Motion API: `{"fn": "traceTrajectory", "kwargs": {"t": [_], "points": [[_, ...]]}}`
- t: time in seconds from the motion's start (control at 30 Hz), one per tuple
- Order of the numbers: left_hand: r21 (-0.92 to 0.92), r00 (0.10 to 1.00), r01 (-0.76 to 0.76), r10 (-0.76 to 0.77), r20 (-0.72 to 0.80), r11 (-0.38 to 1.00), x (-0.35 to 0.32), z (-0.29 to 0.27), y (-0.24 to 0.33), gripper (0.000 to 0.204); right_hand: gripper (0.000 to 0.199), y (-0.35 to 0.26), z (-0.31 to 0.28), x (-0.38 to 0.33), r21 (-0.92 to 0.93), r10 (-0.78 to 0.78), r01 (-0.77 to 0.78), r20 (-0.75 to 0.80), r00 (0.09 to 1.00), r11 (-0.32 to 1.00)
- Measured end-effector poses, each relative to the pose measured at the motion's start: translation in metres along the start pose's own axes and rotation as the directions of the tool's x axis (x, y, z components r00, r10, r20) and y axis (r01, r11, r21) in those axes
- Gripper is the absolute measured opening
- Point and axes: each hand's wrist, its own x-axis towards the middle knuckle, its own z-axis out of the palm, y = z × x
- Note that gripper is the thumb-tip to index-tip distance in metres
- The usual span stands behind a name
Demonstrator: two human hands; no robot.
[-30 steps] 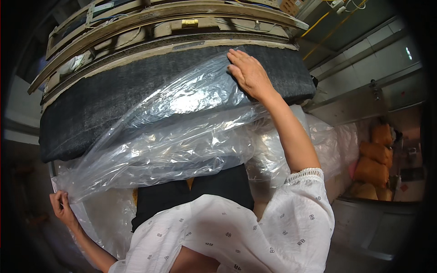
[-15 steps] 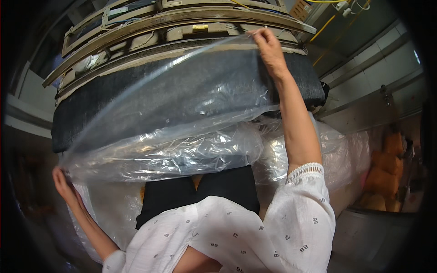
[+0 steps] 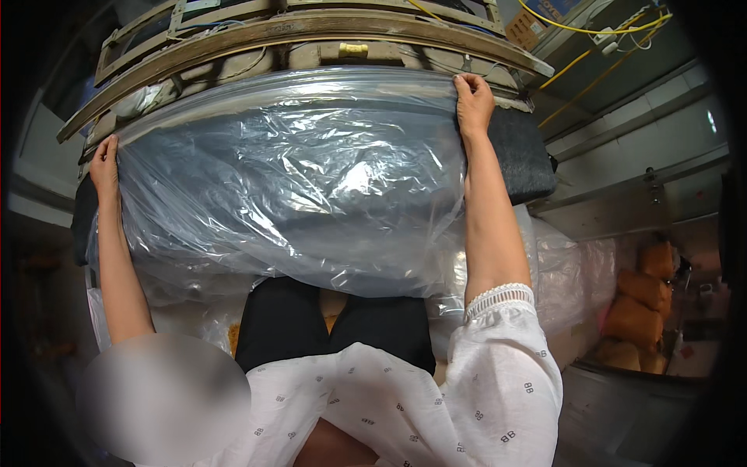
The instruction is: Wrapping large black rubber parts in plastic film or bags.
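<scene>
A wide sheet of clear plastic film (image 3: 296,179) lies over the dark padded front (image 3: 517,156) of a machine. My left hand (image 3: 105,162) pinches the film's far left corner. At the far right corner, my right hand (image 3: 473,103) grips the same edge between thumb and fingers. Between my hands the edge runs fairly taut along the machine's wooden ledge. Wrinkles and bright glare cover the middle of the film. Its near part hangs down over my lap, partly hiding the black trousers (image 3: 381,323).
Behind the film stands a wooden frame (image 3: 311,35) with a long bar and a small yellow block (image 3: 353,50). Yellow cables (image 3: 576,27) hang at the upper right. More clear plastic (image 3: 572,265) is heaped at right, near orange-brown bundles (image 3: 636,315).
My left hand has moved up and away from me to the machine's far left. The film's edge, slanted and loose before, now lies along the ledge. My right hand shifted slightly right and nearer.
</scene>
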Motion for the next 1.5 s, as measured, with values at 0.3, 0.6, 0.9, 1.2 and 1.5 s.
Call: {"fn": "traceTrajectory", "kwargs": {"t": [0.3,0.6,0.9,1.2,1.5], "points": [[0.06,1.0,-0.003,0.004,-0.029,0.998,0.025,0.018,-0.015,0.022,0.025,-0.001,0.003,0.008,-0.348,-0.071,0.04,-0.077,0.995,0.937],[0.109,0.999,0.041,-0.039,-0.027,0.993,0.022,-0.004,-0.03,0.04,0.031,0.0,0.004,0.015,-0.225,0.046,-0.078,-0.146,0.988,0.971],[0.086,0.977,-0.205,0.209,-0.038,0.975,0.006,-0.018,-0.021,0.035,0.046,-0.024,-0.005,-0.008,-0.66,0.191,-0.066,0.118,0.974,0.748],[0.559,0.949,-0.315,0.252,0.19,0.767,-0.04,-0.1,0.004,0.023,0.033,-0.043,-0.043,-0.06,-0.359,-0.04,0.138,0.267,0.963,0.923],[-0.325,0.242,-0.746,0.691,0.682,0.582,-0.302,0.091,0.257,0.046,0.026,-0.047,-0.059,-0.074,-0.28,-0.075,0.167,0.312,0.947,0.945]]}}
